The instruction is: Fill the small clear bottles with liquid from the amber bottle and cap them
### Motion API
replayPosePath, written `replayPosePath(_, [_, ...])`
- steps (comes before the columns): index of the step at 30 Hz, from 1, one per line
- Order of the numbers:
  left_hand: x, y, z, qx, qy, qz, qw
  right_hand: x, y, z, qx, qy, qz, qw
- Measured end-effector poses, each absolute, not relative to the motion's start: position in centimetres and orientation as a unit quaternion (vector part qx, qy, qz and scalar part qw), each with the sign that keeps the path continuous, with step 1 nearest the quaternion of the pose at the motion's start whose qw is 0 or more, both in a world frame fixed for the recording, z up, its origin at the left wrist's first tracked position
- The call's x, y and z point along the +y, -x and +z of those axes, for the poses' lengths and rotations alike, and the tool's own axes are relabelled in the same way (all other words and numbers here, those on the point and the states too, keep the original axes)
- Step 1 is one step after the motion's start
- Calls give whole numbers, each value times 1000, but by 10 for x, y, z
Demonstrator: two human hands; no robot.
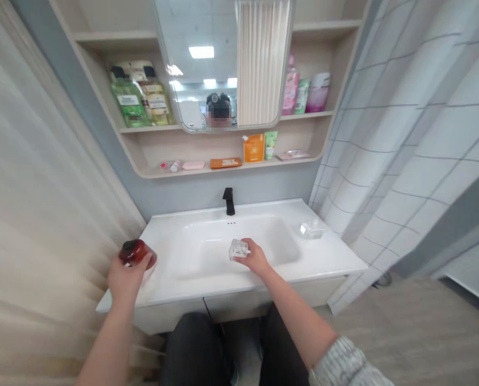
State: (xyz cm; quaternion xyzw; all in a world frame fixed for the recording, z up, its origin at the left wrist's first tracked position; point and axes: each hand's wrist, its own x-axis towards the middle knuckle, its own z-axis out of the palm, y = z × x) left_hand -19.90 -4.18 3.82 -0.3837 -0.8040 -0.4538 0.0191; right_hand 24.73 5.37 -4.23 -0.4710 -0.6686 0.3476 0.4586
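My left hand (126, 279) is closed round a red-brown bottle (143, 254) with a black cap, at the left end of the white washbasin counter (163, 292). Over the basin (191, 252), my right hand (256, 258) grips a small clear glass bottle (238, 249) between thumb and fingers. Another clear glass item (311, 230) rests on the counter to the right of the basin.
A black faucet (229, 202) stands behind the basin. Above it hangs a mirror cabinet (223, 64) whose shelves hold green and yellow bottles (141, 102), pink bottles (290, 88) and an orange pouch (254, 148). Curtains (34, 187) hang at both sides.
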Motion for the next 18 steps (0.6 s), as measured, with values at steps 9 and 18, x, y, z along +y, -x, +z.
replayPosePath(9, [-42, 88, 6, -698, 481, -521, -100, 41, -378, -2, -613, 587, 252, 464])
replayPosePath(18, [-18, 50, -18, -657, 551, -494, -145, 16, -511, -18, -522, 725, 132, 430])
